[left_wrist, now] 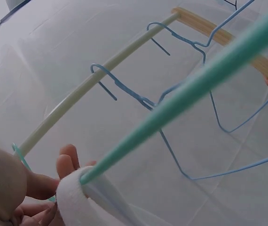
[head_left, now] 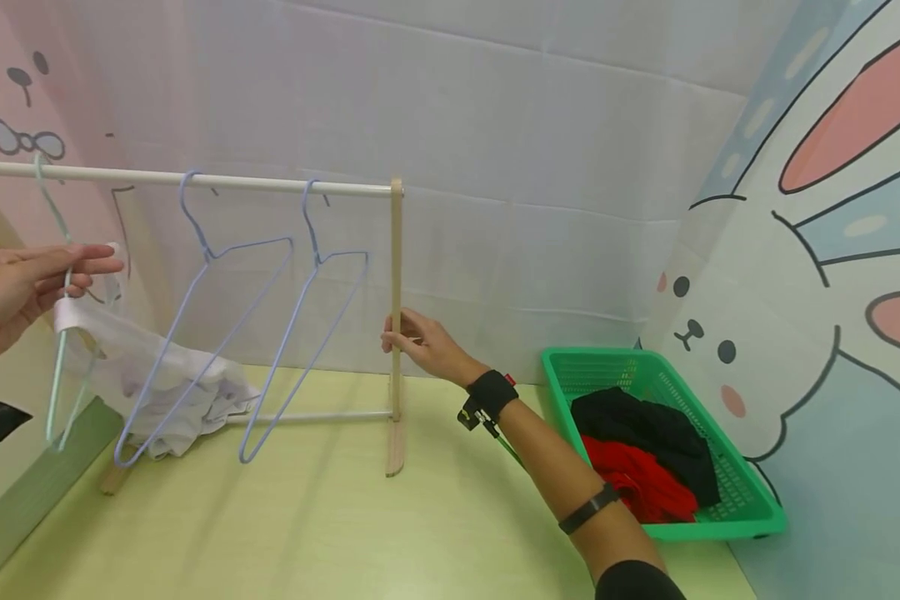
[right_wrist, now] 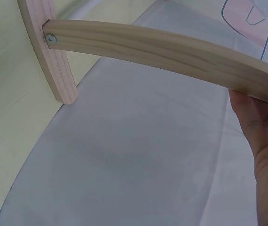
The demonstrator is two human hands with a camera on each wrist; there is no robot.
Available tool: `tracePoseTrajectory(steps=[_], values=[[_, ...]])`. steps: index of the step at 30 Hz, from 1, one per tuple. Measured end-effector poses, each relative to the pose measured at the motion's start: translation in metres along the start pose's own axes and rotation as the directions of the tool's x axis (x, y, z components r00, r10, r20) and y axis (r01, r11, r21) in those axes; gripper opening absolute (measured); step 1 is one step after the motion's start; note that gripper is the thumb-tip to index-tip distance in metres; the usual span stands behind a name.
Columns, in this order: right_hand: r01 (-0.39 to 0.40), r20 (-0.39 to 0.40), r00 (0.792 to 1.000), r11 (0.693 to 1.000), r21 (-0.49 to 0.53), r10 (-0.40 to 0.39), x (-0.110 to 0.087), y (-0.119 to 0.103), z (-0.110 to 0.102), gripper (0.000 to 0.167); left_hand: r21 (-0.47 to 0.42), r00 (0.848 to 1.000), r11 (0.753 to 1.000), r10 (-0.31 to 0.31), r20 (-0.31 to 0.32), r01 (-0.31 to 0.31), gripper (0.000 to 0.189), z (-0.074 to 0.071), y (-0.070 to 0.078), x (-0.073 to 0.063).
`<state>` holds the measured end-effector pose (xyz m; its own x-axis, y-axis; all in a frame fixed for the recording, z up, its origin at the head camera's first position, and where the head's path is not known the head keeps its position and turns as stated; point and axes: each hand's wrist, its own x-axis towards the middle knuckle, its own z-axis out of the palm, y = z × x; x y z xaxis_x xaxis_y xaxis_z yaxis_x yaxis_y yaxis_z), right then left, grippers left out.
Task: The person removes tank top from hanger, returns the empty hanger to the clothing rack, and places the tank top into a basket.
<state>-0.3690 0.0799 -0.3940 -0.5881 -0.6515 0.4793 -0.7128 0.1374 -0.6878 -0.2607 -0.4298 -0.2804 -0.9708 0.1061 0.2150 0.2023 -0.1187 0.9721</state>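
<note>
A mint-green hanger (head_left: 57,375) hangs by its hook from the white rod (head_left: 255,182) of a rack. My left hand (head_left: 26,283) grips that hanger near its neck, over a white garment (head_left: 202,408). Part of the garment loops round the hanger's arm, as the left wrist view shows; the rest droops in a crumpled bundle behind the other hangers. With thumb and fingers, my right hand (head_left: 442,350) holds the rack's wooden post (head_left: 396,267) about midway up. Two periwinkle hangers, a nearer-left one (head_left: 207,254) and one by the post (head_left: 317,261), hang bare between my hands.
A green basket (head_left: 753,525) at the right contains black cloth (head_left: 645,433) and red cloth (head_left: 637,483). The rack's lower bar (head_left: 322,416) runs close above the pale yellow table (head_left: 307,525). Printed curtains (head_left: 540,167) stand behind and at the sides.
</note>
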Motion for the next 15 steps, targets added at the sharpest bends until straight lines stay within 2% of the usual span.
tracePoseTrajectory(steps=[5,9,15], values=[[0.003,-0.006,1.0,1.0,-0.009,-0.003,-0.0001,0.0015,0.0018,0.005,0.052,1.0,0.998,-0.021,0.007,0.02,0.032,0.0015,0.0034,-0.0014],[0.001,-0.006,1.0,1.0,-0.012,-0.001,-0.0008,0.0005,0.0023,0.006,0.028,1.0,1.0,0.007,0.009,-0.008,0.031,0.0006,0.0028,-0.0023],[0.001,-0.004,1.0,1.0,-0.014,-0.001,0.0,-0.0003,0.0002,0.005,-0.006,0.999,1.0,0.013,-0.032,-0.013,0.026,-0.0024,0.0068,-0.0014]])
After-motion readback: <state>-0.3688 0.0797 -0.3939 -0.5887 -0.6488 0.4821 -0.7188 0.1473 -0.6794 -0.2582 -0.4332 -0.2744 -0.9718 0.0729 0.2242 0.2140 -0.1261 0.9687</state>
